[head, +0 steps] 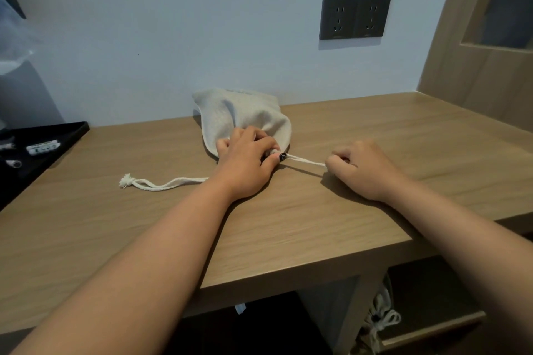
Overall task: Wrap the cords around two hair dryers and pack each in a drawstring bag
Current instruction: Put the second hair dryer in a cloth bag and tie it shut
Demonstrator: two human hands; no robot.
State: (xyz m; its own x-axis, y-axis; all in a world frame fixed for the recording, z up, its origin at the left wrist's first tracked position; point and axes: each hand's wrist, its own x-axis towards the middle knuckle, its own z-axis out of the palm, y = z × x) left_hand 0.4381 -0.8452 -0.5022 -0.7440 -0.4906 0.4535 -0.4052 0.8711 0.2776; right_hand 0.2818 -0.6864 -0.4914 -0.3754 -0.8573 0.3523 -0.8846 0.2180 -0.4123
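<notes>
I see the grey drawstring bag (245, 115) lying on the wooden worktop (288, 225), near the back wall, bulging, mouth gathered toward me. Left hand (248, 158) grips the bunched neck of the bag, fingers curled round it. Right hand (360, 167) is closed on the white drawstring (305, 162), which runs taut from the bag mouth to that fist. A small black cord stopper (282, 156) sits on the string right at the neck, touching the left thumb. The other drawstring end (161, 183) lies slack on the worktop to the left, ending in a knot. Hair dryer itself not visible; can't tell what is inside the bag. Black tray (66, 135) with small items at the left edge. Dark double socket (354, 17) on the wall. A second pale bag with white cords (380, 317) sits on the shelf under the worktop, right side.
</notes>
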